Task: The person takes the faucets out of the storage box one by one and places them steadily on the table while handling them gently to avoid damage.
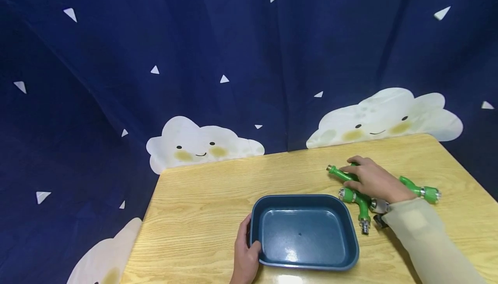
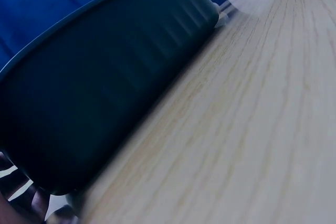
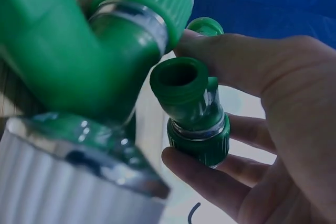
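A dark blue plastic bin (image 1: 305, 266) sits on the wooden table. My left hand (image 1: 247, 253) grips its left side, thumb over the rim and fingers along the outer wall; the left wrist view shows that wall (image 2: 105, 77) close up. At the right, my right hand (image 1: 371, 180) is down among several green hose fittings. Thumb and fingers curve round a green hose fitting (image 3: 194, 108) with a ribbed collar and an open round end. Nearer the right wrist camera is a branched green fitting (image 3: 105, 72) with a ribbed white-grey knob (image 3: 73, 177).
Beside the bin lies a T-shaped green fitting (image 1: 362, 210) with a metal tip. Another green fitting (image 1: 429, 194) lies right of the wrist, and a small black piece (image 1: 379, 221) sits under the sleeve. A blue cloud-print curtain (image 1: 249, 59) hangs behind the table.
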A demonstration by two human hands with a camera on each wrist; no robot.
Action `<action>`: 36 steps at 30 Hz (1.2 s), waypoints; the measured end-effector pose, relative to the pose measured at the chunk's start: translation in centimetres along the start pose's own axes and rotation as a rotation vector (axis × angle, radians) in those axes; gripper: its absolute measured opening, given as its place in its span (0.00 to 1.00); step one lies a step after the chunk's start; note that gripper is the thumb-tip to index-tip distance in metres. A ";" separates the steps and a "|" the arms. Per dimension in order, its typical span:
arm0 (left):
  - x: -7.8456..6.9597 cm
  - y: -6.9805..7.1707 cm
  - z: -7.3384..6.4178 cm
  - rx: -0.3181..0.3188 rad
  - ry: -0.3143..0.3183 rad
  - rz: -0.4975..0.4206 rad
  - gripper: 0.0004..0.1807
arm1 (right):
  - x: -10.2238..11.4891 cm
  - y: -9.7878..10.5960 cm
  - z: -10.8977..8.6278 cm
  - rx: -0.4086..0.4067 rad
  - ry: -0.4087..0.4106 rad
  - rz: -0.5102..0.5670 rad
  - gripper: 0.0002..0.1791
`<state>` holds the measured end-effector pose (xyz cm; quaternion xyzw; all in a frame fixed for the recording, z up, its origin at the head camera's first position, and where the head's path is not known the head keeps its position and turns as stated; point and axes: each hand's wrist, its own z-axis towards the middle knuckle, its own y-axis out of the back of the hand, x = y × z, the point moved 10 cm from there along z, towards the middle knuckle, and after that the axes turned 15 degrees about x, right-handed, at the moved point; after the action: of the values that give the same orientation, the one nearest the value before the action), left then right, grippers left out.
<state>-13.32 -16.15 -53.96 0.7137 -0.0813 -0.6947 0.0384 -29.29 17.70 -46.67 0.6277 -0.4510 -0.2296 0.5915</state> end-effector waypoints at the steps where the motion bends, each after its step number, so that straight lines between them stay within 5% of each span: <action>1: 0.0 0.0 0.0 -0.001 0.002 0.004 0.41 | -0.2 -0.1 0.1 0.005 -0.004 0.006 0.25; 12: -0.3 -0.2 -0.2 -0.010 -0.009 0.008 0.41 | -1.7 -1.3 1.0 0.060 -0.041 0.068 0.27; 36: -0.3 -0.1 -0.1 -0.005 0.039 0.020 0.41 | -1.0 -1.8 2.4 0.089 0.014 0.035 0.25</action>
<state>-13.27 -16.03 -53.70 0.7261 -0.0860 -0.6804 0.0487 -31.17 17.08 -49.11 0.6471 -0.4676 -0.1944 0.5699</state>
